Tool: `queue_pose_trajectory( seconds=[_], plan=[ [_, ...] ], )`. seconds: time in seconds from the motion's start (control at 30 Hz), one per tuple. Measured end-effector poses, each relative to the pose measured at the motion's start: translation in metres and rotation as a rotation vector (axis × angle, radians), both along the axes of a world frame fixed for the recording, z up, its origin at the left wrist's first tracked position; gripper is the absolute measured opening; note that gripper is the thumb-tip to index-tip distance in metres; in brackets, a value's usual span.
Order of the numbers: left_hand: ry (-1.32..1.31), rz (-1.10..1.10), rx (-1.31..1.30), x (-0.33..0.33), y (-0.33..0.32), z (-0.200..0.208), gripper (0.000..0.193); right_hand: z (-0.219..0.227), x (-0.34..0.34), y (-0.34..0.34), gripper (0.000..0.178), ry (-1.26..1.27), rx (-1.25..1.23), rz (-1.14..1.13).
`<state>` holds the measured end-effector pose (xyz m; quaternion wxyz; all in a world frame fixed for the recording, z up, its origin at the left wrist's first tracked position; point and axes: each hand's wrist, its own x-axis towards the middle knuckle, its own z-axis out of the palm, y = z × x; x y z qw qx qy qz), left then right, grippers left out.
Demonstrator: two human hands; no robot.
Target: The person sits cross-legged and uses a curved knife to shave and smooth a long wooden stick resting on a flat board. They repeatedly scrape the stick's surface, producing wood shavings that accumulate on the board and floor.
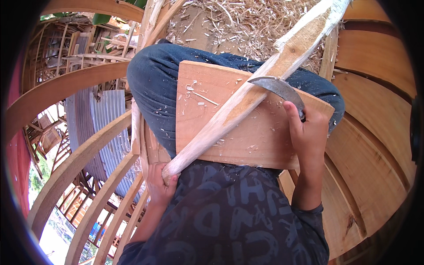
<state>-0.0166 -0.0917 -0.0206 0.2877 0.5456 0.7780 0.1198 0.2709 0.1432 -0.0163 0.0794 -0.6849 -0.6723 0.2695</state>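
A long pale wooden pole [221, 126], stripped of bark and rough with cut facets, runs slantwise from my lap to the upper right. Its near end sits in my left hand [160, 184], fingers closed around it. My right hand [308, 128] grips a knife with a curved, sickle-like metal blade [280, 89]. The handle is hidden in my fist. The blade lies across the pole near its middle, its tip pointing left; whether the edge touches the wood I cannot tell. Beneath the pole, a flat wooden board [198, 101] rests over my thighs, sprinkled with small chips.
Wood shavings [247, 22] cover the floor beyond my knees. Curved wooden ribs [84, 176] rise on the left, with corrugated metal sheets [112, 128] below them. Broad curved planks [371, 119] form a wall at the right.
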Motion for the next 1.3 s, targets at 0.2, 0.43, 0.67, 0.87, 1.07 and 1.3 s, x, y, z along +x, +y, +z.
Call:
queue_pose_trajectory(
  seconds=[0.2, 0.43, 0.67, 0.87, 1.07, 1.3],
  plan=[
    [-0.264, -0.024, -0.183, -0.009, 0.0, 0.01, 0.057, 0.001, -0.005, -0.002, 0.058, 0.009, -0.027, 0.058],
    [-0.426, -0.155, -0.285, -0.026, 0.001, 0.006, 0.059, 0.003, -0.007, 0.003, 0.06, 0.034, -0.064, 0.048],
    [-0.365, 0.041, -0.142, -0.009, -0.009, -0.003, 0.056, 0.01, -0.012, -0.011, 0.06, 0.06, -0.177, 0.167],
    [-0.301, 0.048, -0.033, -0.006, -0.03, -0.018, 0.053, 0.015, -0.019, -0.032, 0.056, 0.006, -0.148, 0.263],
    [-0.315, 0.022, 0.012, -0.002, -0.021, -0.017, 0.053, 0.007, 0.007, -0.007, 0.059, -0.218, -0.007, 0.119],
    [-0.324, 0.023, 0.017, 0.002, -0.017, -0.015, 0.052, -0.011, 0.05, 0.032, 0.063, -0.099, 0.123, -0.345]
  ],
)
